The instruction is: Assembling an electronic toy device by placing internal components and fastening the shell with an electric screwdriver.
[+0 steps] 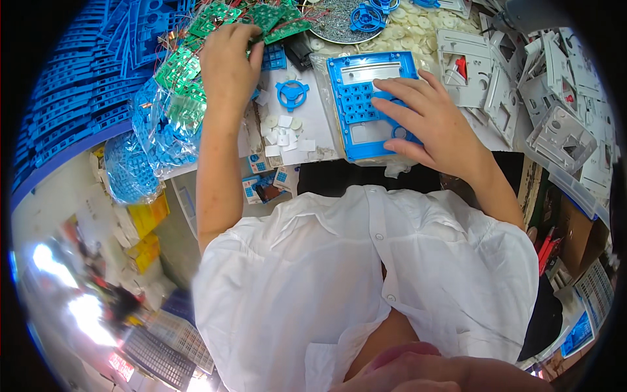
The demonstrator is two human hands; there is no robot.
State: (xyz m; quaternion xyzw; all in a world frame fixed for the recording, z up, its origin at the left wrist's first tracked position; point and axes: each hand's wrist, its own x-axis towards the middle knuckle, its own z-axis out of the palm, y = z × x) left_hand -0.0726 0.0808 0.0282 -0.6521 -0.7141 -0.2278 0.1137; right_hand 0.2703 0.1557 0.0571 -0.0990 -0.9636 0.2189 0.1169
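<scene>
My left hand (228, 62) reaches to the far side of the bench, over a heap of green circuit boards (183, 70) with thin red wires. Its fingers bend toward the boards, the thumb stands apart, and no held thing shows. My right hand (421, 121) lies with spread fingers on the right part of a blue plastic calculator-like housing (356, 134). This housing has a block of square key openings and a long silvery slot at its top. Part of its right side is hidden under the hand. Between my hands sits a blue ring-shaped part (292, 95) with spokes.
Small white square pieces (284, 136) lie on the bench near its front edge. Stacked blue housings (78, 85) fill the left; bagged blue key parts (134, 170) hang there. Grey-white plastic shells (467, 62) pile up right. A round tray (326, 32) of metal bits stands behind.
</scene>
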